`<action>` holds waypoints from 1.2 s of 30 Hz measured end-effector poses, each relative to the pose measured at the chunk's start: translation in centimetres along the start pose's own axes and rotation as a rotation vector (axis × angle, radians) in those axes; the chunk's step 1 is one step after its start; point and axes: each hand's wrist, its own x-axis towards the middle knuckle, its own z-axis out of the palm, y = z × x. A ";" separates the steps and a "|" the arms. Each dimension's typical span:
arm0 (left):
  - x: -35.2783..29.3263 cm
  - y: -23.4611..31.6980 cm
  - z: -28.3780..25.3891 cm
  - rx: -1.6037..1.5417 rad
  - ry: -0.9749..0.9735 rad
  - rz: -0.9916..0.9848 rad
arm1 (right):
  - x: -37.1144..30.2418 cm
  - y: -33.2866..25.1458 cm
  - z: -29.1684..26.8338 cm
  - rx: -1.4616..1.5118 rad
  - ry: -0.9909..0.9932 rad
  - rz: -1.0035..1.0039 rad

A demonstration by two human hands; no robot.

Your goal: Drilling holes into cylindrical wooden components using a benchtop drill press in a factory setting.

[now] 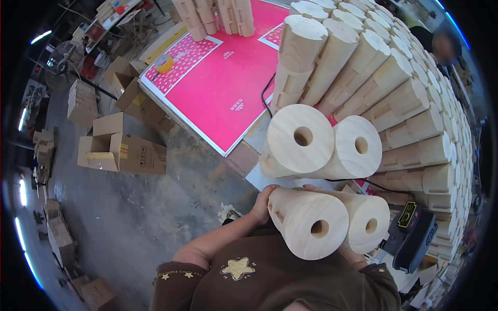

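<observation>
Two pale wooden cylinders stand upright side by side against my body, the larger-looking left cylinder [295, 220] touching the right cylinder [371, 210]. Each has a round hole in its top face. My left hand [263, 203] is closed round the left cylinder's side, near a notch. The right forearm [353, 256] passes behind the right cylinder, which hides most of that hand. A few fingertips [309, 187] show behind the pair; whose hand they belong to is unclear. Just beyond stand another holed cylinder [288, 140] and its neighbour [358, 168].
A large stack of wooden cylinders [404, 98] rises on the right. A pink-covered table [207, 103] extends ahead, bearing upright wooden pieces [218, 18] and a yellow tape roll [164, 64]. A black device [415, 238] sits at right; an open carton [140, 153] lies on the floor.
</observation>
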 end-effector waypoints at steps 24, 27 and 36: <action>-12.1 4.9 -18.9 0.029 -0.004 0.204 | 0.8 16.5 11.2 -0.001 -0.124 -0.117; -12.8 5.6 -22.1 0.059 0.001 0.205 | 2.0 17.7 11.8 0.019 -0.146 -0.168; -11.5 11.9 -26.8 -0.243 -0.093 0.068 | 12.7 12.1 19.5 0.100 -0.188 -0.295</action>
